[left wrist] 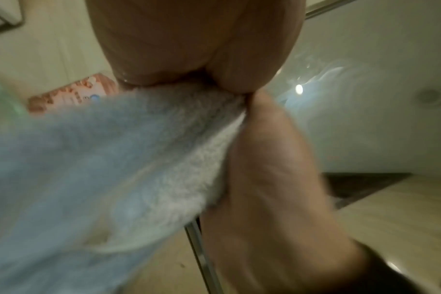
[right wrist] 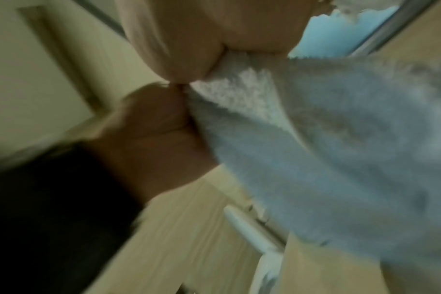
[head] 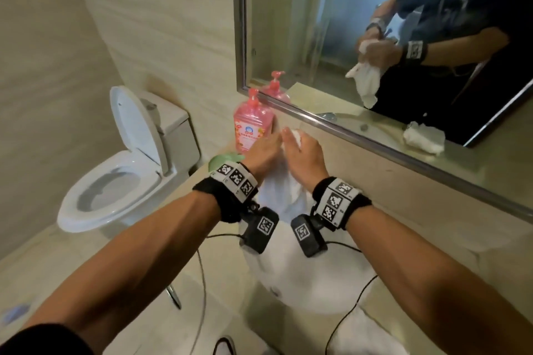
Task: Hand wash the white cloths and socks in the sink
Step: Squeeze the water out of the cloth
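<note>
A white terry cloth point(head: 284, 192) hangs between my two hands above the white sink point(head: 302, 282). My left hand point(head: 264, 150) and right hand point(head: 305, 157) face each other palm to palm with the cloth's top pressed between them, fingers fairly straight and pointing away from me. The left wrist view shows the cloth point(left wrist: 113, 159) coming out under my left palm, with the right hand point(left wrist: 264, 179) against it. From the right wrist, the cloth point(right wrist: 340, 149) is squeezed against the left hand point(right wrist: 151, 127). Another white cloth point(head: 366, 334) lies on the counter at the front.
A pink pump soap bottle point(head: 253, 127) stands on the counter just beyond my hands, with a green object point(head: 225, 160) to its left. A framed mirror point(head: 317, 121) runs along the wall behind. A toilet point(head: 115, 176) with its lid up stands to the left.
</note>
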Available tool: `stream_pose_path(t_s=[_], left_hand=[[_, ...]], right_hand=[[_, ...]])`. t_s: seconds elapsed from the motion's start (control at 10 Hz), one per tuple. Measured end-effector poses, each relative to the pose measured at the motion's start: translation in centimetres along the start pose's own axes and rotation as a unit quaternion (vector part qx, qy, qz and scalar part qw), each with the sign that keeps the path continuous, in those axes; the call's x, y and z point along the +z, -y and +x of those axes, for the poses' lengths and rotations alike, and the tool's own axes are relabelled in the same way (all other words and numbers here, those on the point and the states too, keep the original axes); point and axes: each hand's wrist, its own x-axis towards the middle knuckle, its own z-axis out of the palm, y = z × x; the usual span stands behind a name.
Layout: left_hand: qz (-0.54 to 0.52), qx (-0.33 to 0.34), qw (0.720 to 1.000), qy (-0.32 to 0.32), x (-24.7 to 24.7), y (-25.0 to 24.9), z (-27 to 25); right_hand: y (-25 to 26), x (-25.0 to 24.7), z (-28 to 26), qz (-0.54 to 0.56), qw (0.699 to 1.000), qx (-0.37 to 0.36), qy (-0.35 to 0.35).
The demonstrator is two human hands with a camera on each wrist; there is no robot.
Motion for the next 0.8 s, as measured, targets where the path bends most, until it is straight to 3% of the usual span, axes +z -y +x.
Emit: stream_pose_path(t_s=[0.2,0.3,0.4,0.5,0.6,0.7,0.8], left_hand=[[0.005,-0.008,1.000,-0.021,-1.0,0.7,0.0],[-0.016,-0.014,1.000,0.022,-2.0,0.0,-1.0],[0.081,0.028,0.991,0.099,-4.3,-1.7,-2.0],[0.180,0.091,0.975,0.095,-7.1,-3.2,-2.4],[0.320,0.160,0.933,0.045,-9.0,-3.8,-2.4],[0.415,0.138,0.897,0.056,-10.4,-3.2,-2.3],[0.367,0.079,0.918,0.130,-11.2,-1.0,-2.7]], right_hand=[[0.2,1.8,-1.0,-0.020,1.000,-0.020,0.006],[0.4,0.3,-0.4,-0.038,0.999,0.002,0.033],[0.4,-1.8,-0.1,0.032,0.994,0.061,0.081],[1.4,-3.7,-0.4,0.139,0.973,0.068,0.169],[2.3,-5.1,-0.1,-0.022,0.959,0.063,0.276],[2.6,-5.3,0.3,-0.015,0.963,0.071,0.259],[2.9,-5.2,0.9,0.143,0.982,0.062,0.105]])
